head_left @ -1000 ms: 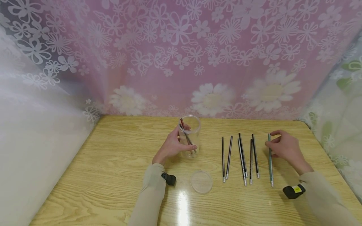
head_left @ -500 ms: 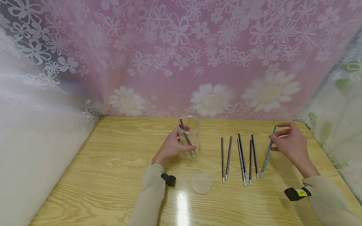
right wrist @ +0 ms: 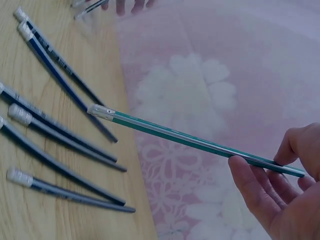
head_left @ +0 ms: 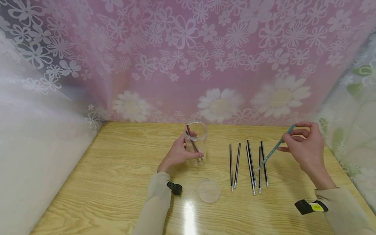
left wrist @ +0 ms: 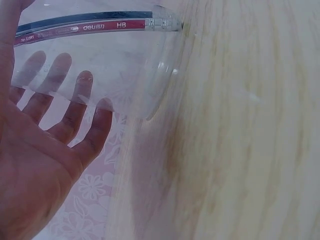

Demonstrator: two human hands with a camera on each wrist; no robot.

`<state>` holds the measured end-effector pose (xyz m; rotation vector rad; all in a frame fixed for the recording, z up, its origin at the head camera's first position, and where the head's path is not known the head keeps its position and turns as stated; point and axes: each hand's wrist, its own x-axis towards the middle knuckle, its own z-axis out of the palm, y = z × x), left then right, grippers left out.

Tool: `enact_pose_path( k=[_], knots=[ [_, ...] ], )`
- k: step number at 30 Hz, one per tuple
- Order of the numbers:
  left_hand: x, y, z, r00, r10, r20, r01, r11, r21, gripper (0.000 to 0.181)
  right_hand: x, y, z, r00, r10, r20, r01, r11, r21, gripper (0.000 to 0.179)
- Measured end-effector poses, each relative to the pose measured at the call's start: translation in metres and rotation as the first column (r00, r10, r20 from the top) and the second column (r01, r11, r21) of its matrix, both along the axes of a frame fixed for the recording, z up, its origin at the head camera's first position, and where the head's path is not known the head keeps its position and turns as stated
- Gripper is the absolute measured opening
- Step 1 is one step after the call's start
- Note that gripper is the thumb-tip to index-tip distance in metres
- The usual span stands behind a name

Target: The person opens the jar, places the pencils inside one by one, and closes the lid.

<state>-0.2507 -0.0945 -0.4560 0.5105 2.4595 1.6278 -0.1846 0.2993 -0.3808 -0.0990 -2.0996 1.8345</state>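
My left hand [head_left: 179,151] grips a clear plastic jar [head_left: 201,143] from its left side, fingers behind and thumb across the front. Inside the jar lean a red pencil [left wrist: 100,27] marked HB and a dark pencil [left wrist: 90,18], eraser ends down. My right hand [head_left: 308,147] pinches a green pencil [head_left: 276,147] near its upper end, above the table. Its eraser end points down and left, over the dark pencils [head_left: 251,166] in the head view. In the right wrist view the green pencil [right wrist: 180,137] shows its white eraser end, with thumb and fingers at the other end.
Several dark pencils [head_left: 231,166] lie on the wooden table [head_left: 117,182] between the hands, erasers toward me. A round clear lid [head_left: 208,191] lies in front of the jar. A pink flowered curtain [head_left: 176,65] hangs along the table's back edge.
My right hand has lifted the green pencil from the table, moving up and slightly right. The pencil has tilted, its eraser end swinging left. The left hand and jar stay in place.
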Motion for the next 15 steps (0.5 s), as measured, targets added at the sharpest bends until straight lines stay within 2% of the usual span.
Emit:
enact_pose_path(
  k=[2, 4, 11, 15],
  knots=[
    [-0.001, 0.000, -0.001, 1.000, -0.003, 0.003, 0.003, 1.000, 0.001, 0.081, 0.001, -0.005, 0.003, 0.999, 0.017, -0.052, -0.022, 0.994, -0.107, 0.042],
    [-0.001, -0.001, -0.001, 1.000, -0.005, 0.005, 0.005, 1.000, 0.003, 0.082, 0.002, -0.011, 0.006, 0.995, 0.014, -0.099, -0.031, 0.985, -0.169, 0.042],
    [0.001, 0.000, 0.001, 1.000, 0.002, 0.001, -0.002, 1.000, 0.009, 0.080, 0.005, -0.033, 0.020, 0.976, -0.085, -0.200, 0.034, 0.969, -0.247, 0.042],
    [0.001, 0.000, 0.001, 1.000, 0.002, 0.001, -0.002, 1.000, 0.010, 0.078, 0.007, -0.046, 0.028, 0.951, -0.103, -0.292, 0.011, 0.954, -0.301, 0.043]
  ],
)
